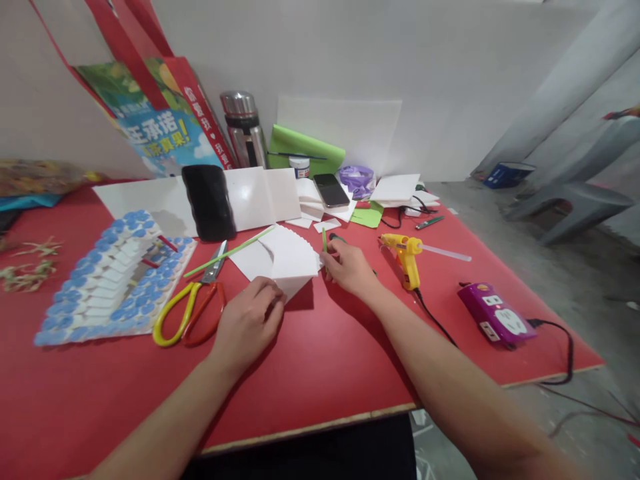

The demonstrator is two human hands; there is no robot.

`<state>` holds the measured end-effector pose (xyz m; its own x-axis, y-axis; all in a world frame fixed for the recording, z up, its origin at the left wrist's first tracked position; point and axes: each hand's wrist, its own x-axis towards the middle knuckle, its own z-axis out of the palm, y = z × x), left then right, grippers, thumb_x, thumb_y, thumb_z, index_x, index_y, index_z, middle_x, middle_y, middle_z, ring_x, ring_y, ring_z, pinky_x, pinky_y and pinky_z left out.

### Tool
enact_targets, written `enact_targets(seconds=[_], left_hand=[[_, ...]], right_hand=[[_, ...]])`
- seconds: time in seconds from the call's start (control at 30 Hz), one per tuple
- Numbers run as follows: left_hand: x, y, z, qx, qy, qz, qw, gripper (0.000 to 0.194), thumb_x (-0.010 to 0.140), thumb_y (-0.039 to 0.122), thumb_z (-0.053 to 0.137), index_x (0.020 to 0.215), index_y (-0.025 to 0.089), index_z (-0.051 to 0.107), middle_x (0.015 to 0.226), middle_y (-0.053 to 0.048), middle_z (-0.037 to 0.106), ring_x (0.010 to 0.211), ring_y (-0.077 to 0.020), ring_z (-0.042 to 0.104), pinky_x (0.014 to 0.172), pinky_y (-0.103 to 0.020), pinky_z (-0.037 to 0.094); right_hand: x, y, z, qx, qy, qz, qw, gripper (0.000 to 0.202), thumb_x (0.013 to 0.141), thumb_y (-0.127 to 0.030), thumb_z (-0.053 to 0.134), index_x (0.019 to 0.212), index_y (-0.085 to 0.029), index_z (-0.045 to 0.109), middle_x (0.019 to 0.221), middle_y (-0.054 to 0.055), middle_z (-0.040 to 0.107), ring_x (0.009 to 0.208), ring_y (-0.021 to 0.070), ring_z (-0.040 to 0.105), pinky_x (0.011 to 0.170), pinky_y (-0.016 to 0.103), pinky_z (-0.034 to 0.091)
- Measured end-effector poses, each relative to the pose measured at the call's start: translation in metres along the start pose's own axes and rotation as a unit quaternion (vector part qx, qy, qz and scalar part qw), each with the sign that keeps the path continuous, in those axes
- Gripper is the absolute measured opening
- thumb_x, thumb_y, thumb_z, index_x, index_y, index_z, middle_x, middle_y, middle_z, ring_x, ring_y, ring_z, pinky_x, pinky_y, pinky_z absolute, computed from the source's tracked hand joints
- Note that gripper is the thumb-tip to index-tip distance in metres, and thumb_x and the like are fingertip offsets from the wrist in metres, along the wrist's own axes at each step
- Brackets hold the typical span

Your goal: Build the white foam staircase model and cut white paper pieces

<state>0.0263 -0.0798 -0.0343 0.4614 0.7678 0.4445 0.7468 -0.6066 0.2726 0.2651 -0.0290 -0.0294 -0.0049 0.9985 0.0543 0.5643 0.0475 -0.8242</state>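
- While the right hand (349, 267) pinches a short green strip (324, 239), the left hand (250, 320), loosely open, touches the folded white card (295, 259) between them.
- A lidded flask (246, 130) stands beside a bag (163, 137) reading "承诺"; contents hidden.

Folded card (295, 257) is white, short strip (324, 241) green, table (320, 353) red, glue gun (406, 251) yellow; scissor handles (159, 325) yellow and red; model (133, 312) blue-patterned white.
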Motion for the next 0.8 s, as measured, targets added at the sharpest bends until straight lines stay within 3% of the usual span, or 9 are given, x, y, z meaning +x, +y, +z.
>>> enact_targets(seconds=[0.17,0.3,0.4,0.5,0.53,0.63,0.7,0.8], left_hand=[[0.000,-0.001,0.000,-0.061,0.014,-0.003,0.998,0.017,0.102,0.021,0.053,0.093,0.018,0.066,0.104,-0.008,0.070,0.092,-0.0196,0.070,0.079,-0.029,0.052],[0.001,0.000,-0.002,-0.099,0.062,-0.010,0.993,0.011,0.100,0.018,0.058,0.092,0.017,0.066,0.098,-0.006,0.070,0.085,-0.0166,0.069,0.075,-0.027,0.051],[0.001,0.003,-0.011,-0.124,0.138,-0.013,0.983,0.013,0.098,0.015,0.062,0.086,0.018,0.065,0.088,-0.003,0.068,0.080,-0.0144,0.066,0.074,-0.026,0.051],[0.003,0.011,-0.030,-0.149,0.216,-0.022,0.965,0.012,0.097,0.013,0.064,0.087,0.019,0.069,0.088,-0.002,0.066,0.079,-0.0134,0.064,0.072,-0.026,0.050],[0.004,0.015,-0.038,-0.163,0.226,-0.031,0.960,0.009,0.096,0.015,0.066,0.096,0.021,0.073,0.094,-0.002,0.067,0.081,-0.0136,0.063,0.072,-0.027,0.050],[0.008,0.030,-0.063,-0.241,0.183,-0.062,0.951,0.037,0.097,0.028,0.068,0.134,0.032,0.070,0.102,-0.003,0.063,0.083,-0.0153,0.061,0.065,-0.027,0.052],[0.009,0.040,-0.075,-0.280,0.154,-0.061,0.946,0.037,0.096,0.034,0.069,0.132,0.037,0.072,0.106,-0.004,0.064,0.083,-0.0178,0.062,0.065,-0.030,0.055],[0.007,0.054,-0.079,-0.306,0.135,-0.066,0.940,0.021,0.096,0.029,0.067,0.107,0.038,0.082,0.098,-0.004,0.067,0.092,-0.0226,0.065,0.075,-0.036,0.060]], right_hand=[[0.000,0.002,0.000,0.059,0.009,0.013,0.998,0.021,0.097,-0.021,0.056,0.078,-0.025,0.048,0.051,-0.005,0.062,0.049,0.0154,0.065,0.054,0.025,0.050],[0.001,0.001,-0.008,0.143,0.093,0.021,0.985,0.021,0.096,-0.032,0.062,0.079,-0.022,0.054,0.056,-0.004,0.065,0.043,0.0131,0.062,0.045,0.023,0.047],[-0.006,-0.009,-0.018,0.208,0.193,-0.055,0.957,0.025,0.097,-0.041,0.065,0.083,-0.022,0.056,0.069,-0.002,0.070,0.042,0.0092,0.057,0.040,0.021,0.043],[-0.025,-0.031,-0.025,0.241,0.246,-0.159,0.925,0.021,0.103,-0.040,0.060,0.091,-0.023,0.055,0.068,-0.004,0.069,0.039,0.0071,0.052,0.040,0.020,0.041],[-0.034,-0.040,-0.025,0.232,0.247,-0.195,0.920,0.016,0.104,-0.036,0.059,0.095,-0.023,0.057,0.066,-0.005,0.068,0.038,0.0068,0.051,0.041,0.020,0.041],[-0.061,-0.065,-0.019,0.139,0.189,-0.375,0.897,0.007,0.104,-0.022,0.057,0.104,-0.022,0.064,0.068,-0.003,0.070,0.051,0.0090,0.063,0.050,0.020,0.047],[-0.074,-0.075,-0.011,0.056,0.099,-0.467,0.877,0.007,0.104,-0.021,0.057,0.105,-0.020,0.065,0.080,0.002,0.076,0.063,0.0126,0.070,0.056,0.023,0.051],[-0.081,-0.080,0.000,0.000,0.039,-0.491,0.870,0.016,0.107,-0.025,0.052,0.107,-0.016,0.065,0.079,0.006,0.076,0.066,0.0157,0.070,0.058,0.026,0.052]])
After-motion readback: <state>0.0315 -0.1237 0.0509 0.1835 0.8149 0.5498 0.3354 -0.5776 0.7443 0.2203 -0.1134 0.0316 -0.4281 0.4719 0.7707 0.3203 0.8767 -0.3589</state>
